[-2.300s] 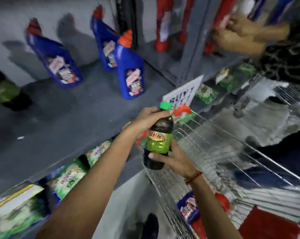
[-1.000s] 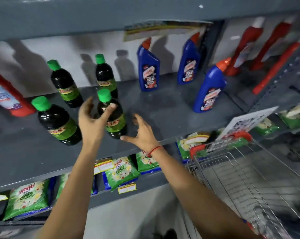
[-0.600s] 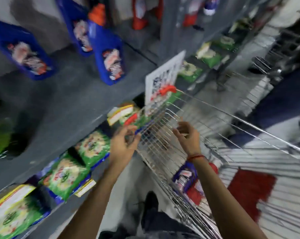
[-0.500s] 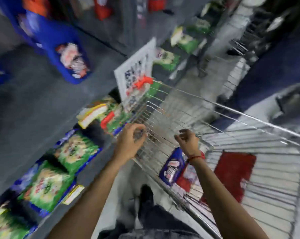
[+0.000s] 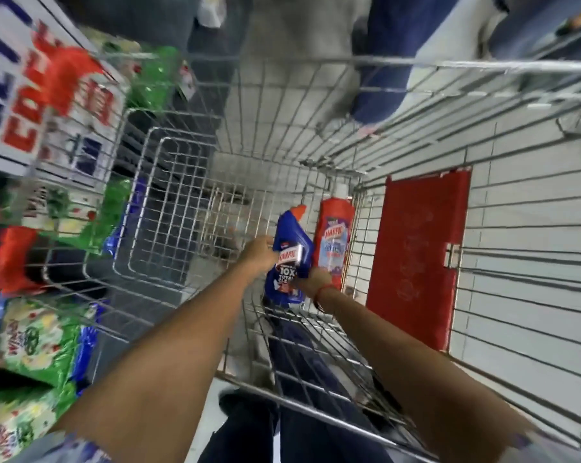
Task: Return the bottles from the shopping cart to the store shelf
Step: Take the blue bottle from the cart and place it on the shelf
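Moved: both hands, empty and poised at the cart's near rim half a second ago, are now down inside the cart (image 5: 416,63); the view has swung from the shelf to straight over the basket.

Left hand (image 5: 260,253): on the upper left side of the blue bottle (image 5: 291,259), fingers curled against it.

Right hand (image 5: 316,282): at the bottle's lower right side, fingers wrapped round its edge; a red thread sits at the wrist.

Blue bottle: orange cap pointing to the far end of the cart, label up, held between both hands near the cart's right wall. Whether it is lifted off the wire floor or resting on it cannot be told.

Red bottle (image 5: 336,242): lying just beside the blue one, against the right wall, untouched.

Shelf (image 5: 1,158): along the left edge of view, its front edge carrying a sale sign; green packets (image 5: 31,342) below.

Status, judged: the previous bottle is shelved; the blue one is the item in hand, the red one still to return. The next lift needs to clear the near rim before turning left to the shelf.
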`<state>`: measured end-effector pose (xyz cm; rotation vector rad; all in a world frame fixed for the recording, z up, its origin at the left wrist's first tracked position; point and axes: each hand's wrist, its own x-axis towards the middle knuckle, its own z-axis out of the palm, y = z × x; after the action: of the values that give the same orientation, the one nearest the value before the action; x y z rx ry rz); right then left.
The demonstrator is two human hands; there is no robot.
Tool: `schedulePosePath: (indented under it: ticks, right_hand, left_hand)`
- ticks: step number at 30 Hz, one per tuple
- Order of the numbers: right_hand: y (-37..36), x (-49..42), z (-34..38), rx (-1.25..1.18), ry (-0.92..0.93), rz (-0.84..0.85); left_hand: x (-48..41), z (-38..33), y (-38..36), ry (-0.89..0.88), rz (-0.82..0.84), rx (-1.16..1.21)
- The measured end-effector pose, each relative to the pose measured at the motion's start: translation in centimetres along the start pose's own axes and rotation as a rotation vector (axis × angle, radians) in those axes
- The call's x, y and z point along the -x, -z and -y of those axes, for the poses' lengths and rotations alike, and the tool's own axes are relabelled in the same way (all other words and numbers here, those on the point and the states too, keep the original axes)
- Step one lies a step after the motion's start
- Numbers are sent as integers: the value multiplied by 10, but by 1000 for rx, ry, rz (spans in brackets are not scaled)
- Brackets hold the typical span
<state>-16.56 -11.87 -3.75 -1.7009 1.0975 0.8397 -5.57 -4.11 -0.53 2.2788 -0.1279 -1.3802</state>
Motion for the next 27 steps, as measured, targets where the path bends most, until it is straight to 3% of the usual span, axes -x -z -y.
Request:
schedulePosePath:
  ticks: [5,9,13,18,22,27]
  right_hand:
    - [-10,-19,-4,-40,-41,-134]
    - [-16,-28,-9,-23,0,-147]
    - [-16,-30,-11,-109,23,-122]
    - [-6,-22,3,-216,43,-61]
    - [18,-4,26,-524,174,19]
    - [38,36,55,-576,352,-77]
  left_hand:
    - [-34,24,-28,139,79,35]
    - [-48,34,-26,191,146,175]
    - [-43,38,-20,165,217,217]
    - [-29,35,-4,156,215,440]
    - [-11,22,22,98,134,632]
    - [35,-2,65,-48,109,718]
